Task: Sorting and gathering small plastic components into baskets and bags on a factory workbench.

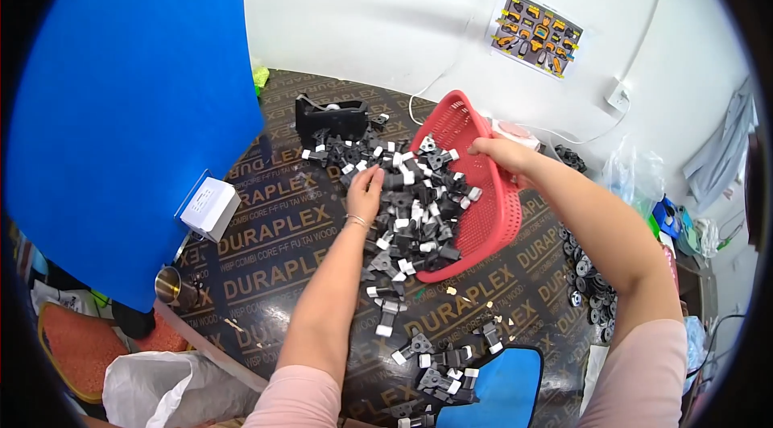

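Note:
A red plastic basket (501, 210) with perforated walls is tipped on its side, its mouth facing left. My right hand (503, 156) grips its upper rim, thumb over the edge. Small black plastic parts with white ends (415, 215) lie in a heap that runs from inside the basket onto the dark printed board (278, 247). My left hand (366, 193) rests at the left side of the heap, fingers stretched out against the parts. Whether its fingertips touch one particular piece is hard to see.
A black holder (330, 118) stands behind the heap. More parts (443, 372) lie near a blue mat (506, 388) in front. Round black pieces (592, 287) are piled at right. A white box (211, 209) and a glass cup (173, 286) sit left, beside a blue panel (133, 106).

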Available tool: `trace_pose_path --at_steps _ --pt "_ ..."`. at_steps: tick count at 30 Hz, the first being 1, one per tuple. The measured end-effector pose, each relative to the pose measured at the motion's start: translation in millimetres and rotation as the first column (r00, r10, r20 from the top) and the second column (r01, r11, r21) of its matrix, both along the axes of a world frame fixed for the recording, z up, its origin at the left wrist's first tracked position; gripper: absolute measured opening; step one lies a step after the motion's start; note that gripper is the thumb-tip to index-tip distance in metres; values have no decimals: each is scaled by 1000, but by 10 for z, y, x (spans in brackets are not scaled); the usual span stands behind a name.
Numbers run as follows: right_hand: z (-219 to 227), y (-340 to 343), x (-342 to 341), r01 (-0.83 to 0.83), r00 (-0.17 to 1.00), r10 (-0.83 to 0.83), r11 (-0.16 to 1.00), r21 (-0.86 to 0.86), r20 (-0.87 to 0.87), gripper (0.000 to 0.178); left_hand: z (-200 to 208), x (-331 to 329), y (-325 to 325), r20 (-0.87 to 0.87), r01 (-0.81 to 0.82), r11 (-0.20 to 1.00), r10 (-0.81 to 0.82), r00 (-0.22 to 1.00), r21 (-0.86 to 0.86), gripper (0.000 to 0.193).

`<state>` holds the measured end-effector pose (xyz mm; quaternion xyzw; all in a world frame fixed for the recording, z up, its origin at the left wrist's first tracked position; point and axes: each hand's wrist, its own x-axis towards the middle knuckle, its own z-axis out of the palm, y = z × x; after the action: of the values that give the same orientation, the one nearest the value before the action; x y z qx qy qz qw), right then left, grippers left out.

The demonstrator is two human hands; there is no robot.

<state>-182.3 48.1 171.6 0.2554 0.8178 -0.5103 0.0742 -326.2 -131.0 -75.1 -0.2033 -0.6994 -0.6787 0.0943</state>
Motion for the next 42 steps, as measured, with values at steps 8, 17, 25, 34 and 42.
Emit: trace_pose_path --at_steps 8,17,25,34,42 --pt "-157 43 460 65 984 -108 959 -277 -143 49 419 389 787 16 4 999 -5 1000 36 34" --pt "-1168 169 1408 68 891 -411 543 -837 -193 42 1617 1115 576 -16 438 886 -445 895 -156 62" --pt "-641 -628 1925 -173 860 -286 613 -770 -422 36 2458 3361 -2540 -137 32 956 -75 988 -292 26" --pt "-460 -1563 2055 -257 965 39 351 -901 -260 36 1226 6144 -3272 155 130 103 286 946 -986 67" --pt "-1148 -2442 2401 -521 760 168 735 -434 -628 93 1129 5776 -2447 296 210 307 270 916 -928 41"
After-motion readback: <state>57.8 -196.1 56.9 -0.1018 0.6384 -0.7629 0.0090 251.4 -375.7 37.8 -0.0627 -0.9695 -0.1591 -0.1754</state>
